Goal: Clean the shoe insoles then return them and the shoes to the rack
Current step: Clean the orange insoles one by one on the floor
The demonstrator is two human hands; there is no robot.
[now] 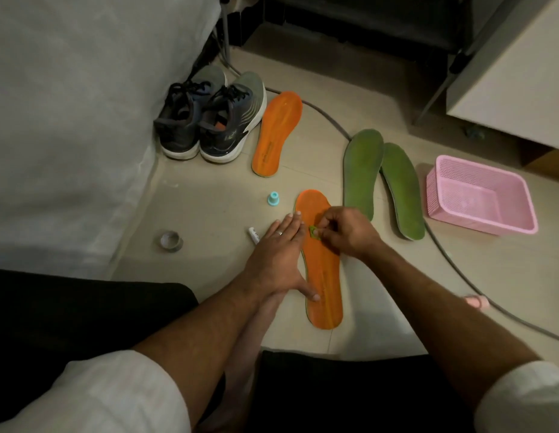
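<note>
An orange insole (323, 276) lies lengthwise on the floor in front of me. My left hand (278, 254) presses flat on its left edge, fingers straight, thumb on the orange surface. My right hand (347, 232) pinches a small green scrubbing piece (314, 231) against the insole's upper half. A second orange insole (276, 132) lies beside a pair of dark grey running shoes (209, 120). Two green insoles (381, 179) lie side by side to the right.
A pink plastic basket (480, 200) stands at the right. A small teal cap (273, 200), a white tube (254, 235) and a tape roll (170, 241) lie on the floor at left. A grey cable (453, 264) crosses the tiles. White fabric covers furniture at left.
</note>
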